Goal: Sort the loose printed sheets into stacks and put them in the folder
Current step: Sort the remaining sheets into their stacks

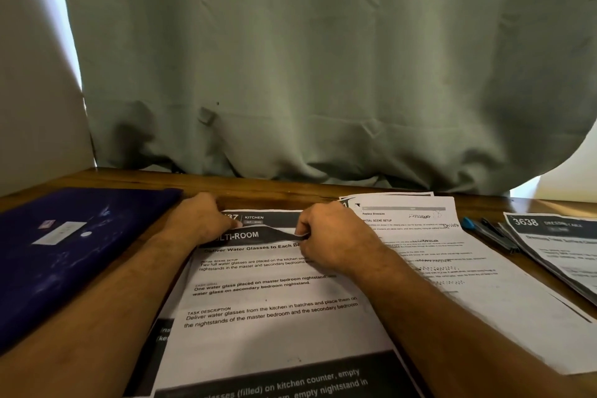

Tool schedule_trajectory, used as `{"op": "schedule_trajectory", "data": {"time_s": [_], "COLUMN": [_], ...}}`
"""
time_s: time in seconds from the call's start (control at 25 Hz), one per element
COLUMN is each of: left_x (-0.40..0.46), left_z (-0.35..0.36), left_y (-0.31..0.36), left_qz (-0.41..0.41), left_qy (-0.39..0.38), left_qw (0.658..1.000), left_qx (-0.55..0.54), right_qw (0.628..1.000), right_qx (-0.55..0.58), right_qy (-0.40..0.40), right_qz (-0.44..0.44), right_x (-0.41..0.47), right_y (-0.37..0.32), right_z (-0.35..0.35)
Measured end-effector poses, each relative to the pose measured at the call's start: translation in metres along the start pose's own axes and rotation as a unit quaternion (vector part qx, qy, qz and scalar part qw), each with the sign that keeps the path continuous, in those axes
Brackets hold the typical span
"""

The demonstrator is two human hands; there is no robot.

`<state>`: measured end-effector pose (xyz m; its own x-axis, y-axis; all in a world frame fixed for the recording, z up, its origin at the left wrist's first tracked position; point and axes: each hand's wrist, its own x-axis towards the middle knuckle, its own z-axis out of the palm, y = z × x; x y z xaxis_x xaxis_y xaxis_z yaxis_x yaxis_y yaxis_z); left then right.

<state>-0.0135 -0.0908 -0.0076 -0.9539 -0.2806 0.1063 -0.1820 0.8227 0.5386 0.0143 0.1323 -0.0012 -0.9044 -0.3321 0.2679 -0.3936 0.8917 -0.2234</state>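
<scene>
While both hands work at its top edge, the white printed sheet headed "MULTI-ROOM" [271, 297] lies in the middle of the brown wooden surface [258, 186], topmost on its stack. Its title reads "Deliver Water Glasses to Each Be…", with "INITIAL SCENE SETUP" and "TASK DESCRIPTION" sections below. The left hand [202, 220] has its grip curled onto the sheet's upper left corner, fingers tucked at the paper's edge. The right hand [326, 236] pinches the upper right corner, and the dark header band buckles up between the two hands. Peeking out just beyond that edge is another sheet [265, 217] marked "KITCHEN" with a number ending "37".

Left of the MULTI-ROOM sheet lies the dark blue closed folder [74, 249], a white label on its cover, writing too small to read. Right of the sheet sits a second paper stack [420, 236] showing "Replace Showcases"; further right a blue-capped pen [487, 233], then a third stack [555, 242] numbered "3638". Behind hangs a grey-green curtain [323, 58].
</scene>
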Motion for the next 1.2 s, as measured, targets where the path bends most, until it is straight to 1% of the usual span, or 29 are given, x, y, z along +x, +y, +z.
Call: {"op": "schedule_trajectory", "data": {"time_s": [0.08,0.12,0.2,0.24,0.32,0.44,0.56,0.76,0.88,0.96,1.04,1.08,1.2], "left_x": [0.003,0.004,0.004,0.003,-0.001,-0.001,0.000,0.002,0.003,0.001,-0.001,-0.001,-0.003], "left_z": [0.000,0.001,0.001,0.002,0.002,0.000,-0.001,0.000,-0.002,-0.004,-0.006,-0.006,-0.006], "left_y": [-0.001,-0.002,-0.003,-0.003,-0.001,0.001,0.001,0.001,0.002,0.004,0.004,0.003,-0.001], "left_qz": [0.005,0.005,0.004,0.004,0.006,-0.004,-0.002,0.010,0.010,0.007,0.011,0.015,0.028], "left_qy": [0.026,0.035,0.032,0.031,0.056,0.101,0.112,0.108,0.100,0.107,0.123,0.133,0.175], "left_qw": [0.999,0.997,0.989,0.979,0.950,0.911,0.897,0.891,0.884,0.872,0.855,0.853,0.863], "left_qx": [-0.040,-0.063,-0.146,-0.202,-0.306,-0.399,-0.428,-0.440,-0.456,-0.478,-0.503,-0.504,-0.473], "right_qw": [1.000,0.999,0.989,0.981,0.967,0.967,0.974,0.980,0.987,0.986,0.986,0.987,0.991], "right_qx": [-0.004,-0.025,-0.109,-0.147,-0.185,-0.182,-0.152,-0.106,-0.023,0.018,0.026,0.029,0.034], "right_qy": [0.003,0.009,0.040,0.062,0.100,0.099,0.089,0.108,0.118,0.116,0.095,0.074,-0.009], "right_qz": [-0.018,-0.036,-0.088,-0.113,-0.143,-0.151,-0.140,-0.127,-0.110,-0.120,-0.136,-0.140,-0.127], "right_x": [-0.001,-0.001,-0.001,-0.001,-0.001,-0.003,-0.003,0.000,0.000,0.002,0.004,0.005,0.007], "right_y": [-0.002,-0.003,-0.006,-0.007,-0.010,-0.011,-0.008,-0.006,-0.007,-0.007,-0.007,-0.006,-0.005], "right_z": [0.000,-0.002,-0.007,-0.010,-0.011,-0.007,-0.004,-0.002,0.002,0.004,0.006,0.007,0.014]}}
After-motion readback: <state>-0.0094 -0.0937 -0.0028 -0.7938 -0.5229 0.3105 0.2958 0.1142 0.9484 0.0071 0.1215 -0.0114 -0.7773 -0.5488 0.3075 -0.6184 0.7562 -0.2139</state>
